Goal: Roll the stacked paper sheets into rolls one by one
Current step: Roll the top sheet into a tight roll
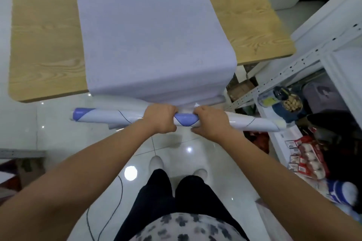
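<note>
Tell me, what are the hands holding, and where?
The left hand and right hand both grip the white-and-purple rolled paper tube around its middle.

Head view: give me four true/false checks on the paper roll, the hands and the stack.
1. The left hand and the right hand both hold the paper roll near its middle. True.
2. The paper stack lies on the floor. False: it lies on the wooden table, with its near edge drooping over the table's edge.
3. The paper roll rests on the table top. False: it is held in front of the table's near edge, above the tiled floor.
4. The paper roll runs left to right across the view. True.
</note>
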